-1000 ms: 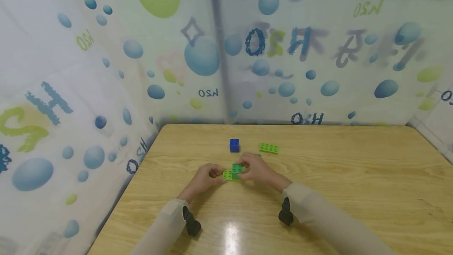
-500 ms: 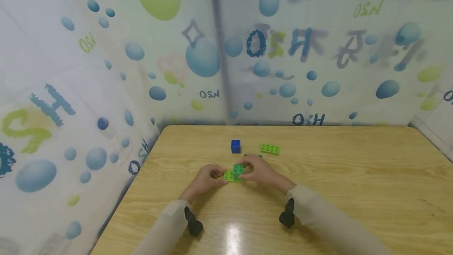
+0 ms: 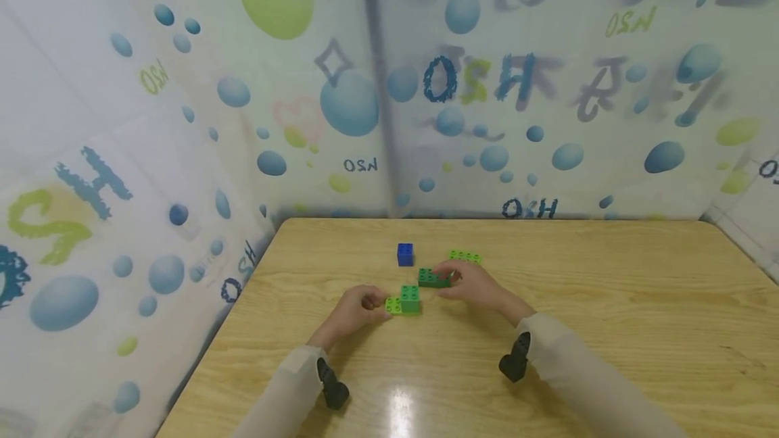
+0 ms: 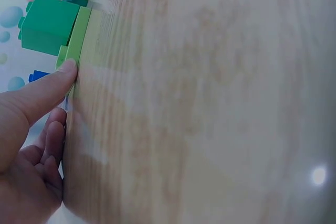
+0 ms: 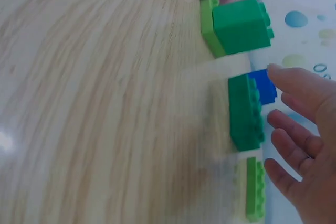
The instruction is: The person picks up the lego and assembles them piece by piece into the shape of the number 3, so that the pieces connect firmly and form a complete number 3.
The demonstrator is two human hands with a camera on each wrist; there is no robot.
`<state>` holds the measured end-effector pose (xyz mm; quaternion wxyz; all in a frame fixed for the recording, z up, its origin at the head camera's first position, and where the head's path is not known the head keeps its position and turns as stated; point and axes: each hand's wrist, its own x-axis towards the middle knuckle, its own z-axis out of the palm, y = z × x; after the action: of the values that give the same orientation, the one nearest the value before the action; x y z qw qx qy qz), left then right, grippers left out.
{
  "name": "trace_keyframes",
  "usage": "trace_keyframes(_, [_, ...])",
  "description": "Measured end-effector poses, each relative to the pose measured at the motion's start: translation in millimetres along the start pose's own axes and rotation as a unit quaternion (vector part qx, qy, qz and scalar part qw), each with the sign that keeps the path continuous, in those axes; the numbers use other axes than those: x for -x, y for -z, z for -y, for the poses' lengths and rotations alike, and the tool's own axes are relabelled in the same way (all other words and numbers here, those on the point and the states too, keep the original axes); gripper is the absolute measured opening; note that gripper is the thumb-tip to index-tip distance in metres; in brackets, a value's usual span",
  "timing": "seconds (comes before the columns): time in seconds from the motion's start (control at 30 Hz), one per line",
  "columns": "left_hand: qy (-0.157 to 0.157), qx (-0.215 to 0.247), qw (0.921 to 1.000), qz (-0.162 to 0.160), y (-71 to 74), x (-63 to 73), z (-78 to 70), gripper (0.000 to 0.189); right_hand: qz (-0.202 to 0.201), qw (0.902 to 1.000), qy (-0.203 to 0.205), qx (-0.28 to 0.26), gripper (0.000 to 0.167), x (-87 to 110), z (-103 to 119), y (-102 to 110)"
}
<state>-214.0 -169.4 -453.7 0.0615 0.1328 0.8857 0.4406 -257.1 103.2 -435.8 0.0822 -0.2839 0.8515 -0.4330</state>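
My left hand pinches the left end of a flat lime-green building brick, with the thumb on its near side. A taller green building brick sits on the right half of that flat brick. My right hand is spread over the right end of a long dark green building brick, just behind the stacked pair. In the right wrist view the thumb and fingers stand apart beside this dark green brick, with nothing between them.
At the back of the wooden table stands a small blue building brick. To its right lies a second flat lime-green brick, partly behind my right hand. A printed curtain hangs along the table's far edge.
My right hand has let go of the taller green brick and moved right and back to the dark green brick. My left hand keeps its hold on the lime-green one.
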Motion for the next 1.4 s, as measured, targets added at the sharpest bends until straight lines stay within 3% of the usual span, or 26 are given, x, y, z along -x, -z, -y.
trace_keyframes(0.27, [-0.005,0.003,1.0,-0.001,-0.6,0.2,1.9,0.03,-0.062,0.9964,-0.053,-0.024,0.044,0.5,-23,2])
trace_keyframes(0.5, [-0.004,0.002,1.0,-0.001,-0.1,0.7,0.3,0.03,-0.092,0.9935,-0.066,-0.014,0.045,-1.5,-27,-4])
trace_keyframes(0.8, [-0.001,0.001,1.0,0.003,0.7,0.9,0.3,0.03,-0.098,0.9897,-0.098,-0.036,0.043,-0.7,-26,-10])
trace_keyframes(1.4, [0.002,0.004,1.0,0.002,0.1,-0.1,2.9,0.031,-0.123,0.9881,-0.091,-0.007,0.041,-2.0,-28,-18])
